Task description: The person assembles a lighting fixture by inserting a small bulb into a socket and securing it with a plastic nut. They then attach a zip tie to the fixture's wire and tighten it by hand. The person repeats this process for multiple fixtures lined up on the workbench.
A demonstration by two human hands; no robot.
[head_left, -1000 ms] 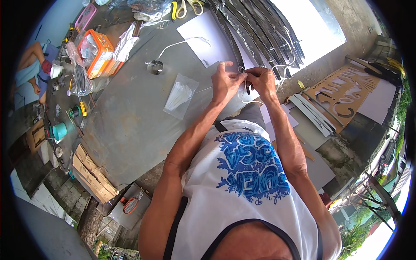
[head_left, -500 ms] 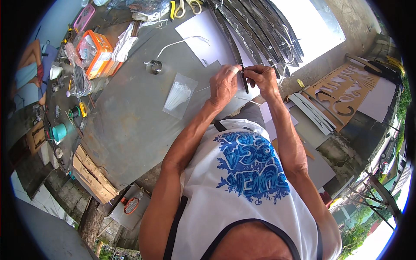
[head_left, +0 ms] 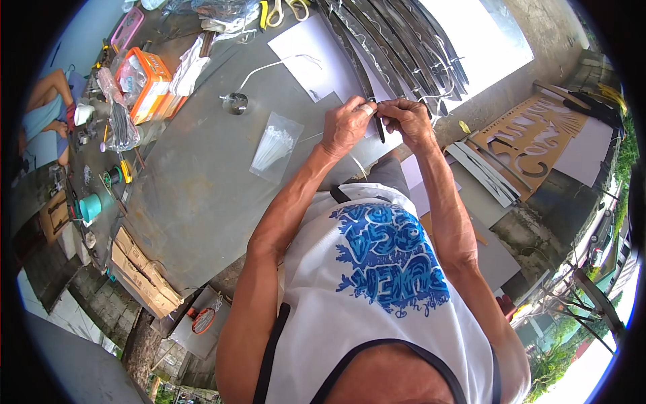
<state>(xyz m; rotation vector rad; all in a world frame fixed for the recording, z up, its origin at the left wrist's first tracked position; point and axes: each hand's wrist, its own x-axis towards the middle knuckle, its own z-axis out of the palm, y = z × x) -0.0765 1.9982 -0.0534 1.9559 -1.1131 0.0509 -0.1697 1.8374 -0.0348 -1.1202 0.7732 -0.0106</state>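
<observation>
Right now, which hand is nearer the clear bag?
Left. Your left hand is right of the clear bag, apart from it; your right hand is farther right, beyond the left.

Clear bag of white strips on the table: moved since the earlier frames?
No. Against the table, the clear bag keeps its place; bag and table shift slightly left in the picture together, likely from the camera.
</observation>
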